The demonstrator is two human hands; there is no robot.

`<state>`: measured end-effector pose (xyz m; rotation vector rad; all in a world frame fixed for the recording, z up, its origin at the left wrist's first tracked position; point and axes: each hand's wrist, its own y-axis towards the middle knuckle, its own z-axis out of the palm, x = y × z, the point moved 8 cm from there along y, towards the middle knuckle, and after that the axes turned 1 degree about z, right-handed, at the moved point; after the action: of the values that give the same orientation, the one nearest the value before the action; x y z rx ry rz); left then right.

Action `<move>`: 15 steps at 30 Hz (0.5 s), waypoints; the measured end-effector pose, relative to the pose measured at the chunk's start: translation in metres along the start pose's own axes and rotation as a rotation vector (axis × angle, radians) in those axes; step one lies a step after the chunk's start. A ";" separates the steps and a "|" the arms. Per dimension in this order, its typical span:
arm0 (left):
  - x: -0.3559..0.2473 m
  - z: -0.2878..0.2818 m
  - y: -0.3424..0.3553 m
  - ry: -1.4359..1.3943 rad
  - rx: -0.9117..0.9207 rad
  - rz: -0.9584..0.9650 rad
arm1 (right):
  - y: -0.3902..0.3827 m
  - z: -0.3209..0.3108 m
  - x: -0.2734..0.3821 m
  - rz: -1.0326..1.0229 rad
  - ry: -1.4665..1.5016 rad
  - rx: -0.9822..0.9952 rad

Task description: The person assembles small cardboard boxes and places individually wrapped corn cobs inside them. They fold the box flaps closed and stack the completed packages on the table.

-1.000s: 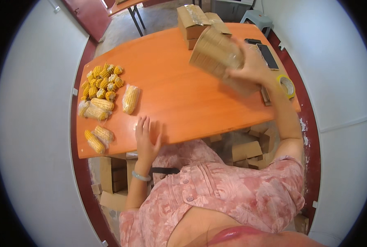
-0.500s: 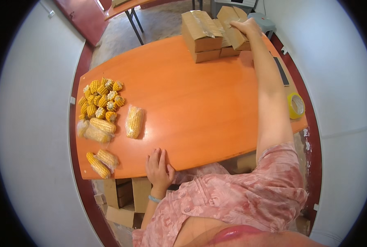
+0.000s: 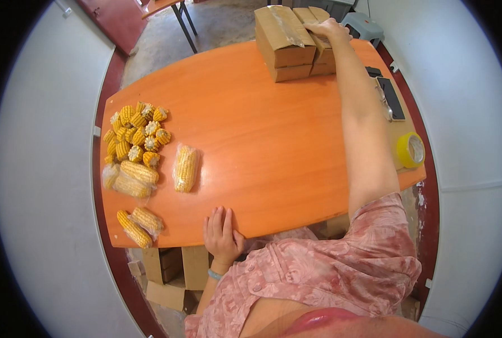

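Note:
My right arm reaches to the far right of the orange table (image 3: 251, 124). My right hand (image 3: 331, 30) grips the top of a small cardboard box (image 3: 307, 15), which sits level beside a taped cardboard box (image 3: 282, 36); both rest on other boxes. Part of the gripped box is hidden by my hand. At the near edge, my left hand (image 3: 223, 236) lies flat on the table, fingers stretched out, holding nothing. Beyond it is a plastic-wrapped corn cob (image 3: 186, 169). Farther left lie more cobs (image 3: 139, 172), some wrapped, and a heap of cut corn pieces (image 3: 134, 132).
Along the right edge are yellow tape (image 3: 411, 150), a dark phone-like slab (image 3: 391, 98) and glasses (image 3: 384, 101). A grey-blue stool (image 3: 363, 27) stands past the far right corner. Open cardboard boxes (image 3: 195, 269) sit below the near edge. Walls flank both sides.
The box under my right hand has gone from tilted to level, snug against the taped box. My left hand stays at the near edge. The view has shifted slightly.

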<state>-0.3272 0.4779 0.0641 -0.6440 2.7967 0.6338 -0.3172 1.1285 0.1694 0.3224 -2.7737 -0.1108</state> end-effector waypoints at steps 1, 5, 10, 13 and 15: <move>0.000 -0.001 0.001 0.007 -0.006 0.003 | 0.001 0.001 0.000 -0.014 0.004 0.013; -0.001 -0.001 0.002 0.019 -0.012 0.012 | 0.022 0.008 0.003 -0.132 0.268 0.142; -0.003 -0.003 0.002 0.011 -0.031 0.023 | 0.035 -0.001 -0.057 -0.177 0.234 0.085; -0.004 -0.004 0.001 0.012 -0.051 0.022 | 0.016 0.019 -0.088 -0.047 0.471 0.164; -0.004 -0.004 -0.002 0.018 -0.061 0.016 | -0.020 0.035 -0.083 0.054 0.779 0.271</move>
<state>-0.3233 0.4755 0.0680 -0.6426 2.8110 0.7220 -0.2492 1.1301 0.1072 0.2786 -2.0144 0.3374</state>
